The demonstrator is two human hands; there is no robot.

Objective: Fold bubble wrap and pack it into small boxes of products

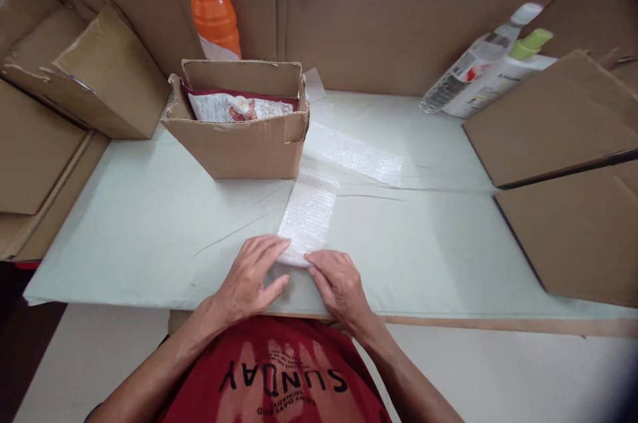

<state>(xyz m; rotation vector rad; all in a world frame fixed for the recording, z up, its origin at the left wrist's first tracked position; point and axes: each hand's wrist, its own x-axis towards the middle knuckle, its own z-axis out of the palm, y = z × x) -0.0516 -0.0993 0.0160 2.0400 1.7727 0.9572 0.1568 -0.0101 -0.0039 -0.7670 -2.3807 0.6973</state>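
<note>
Red "SUNDAY" shirt (279, 370) near bubble wrap (310, 207)

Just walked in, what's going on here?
A person has the left grip and right grip at the near end of a strip of bubble wrap, which lies on the cloth-covered table. A second strip lies beyond it. An open cardboard box stands behind and to the left, with a packet inside.
</note>
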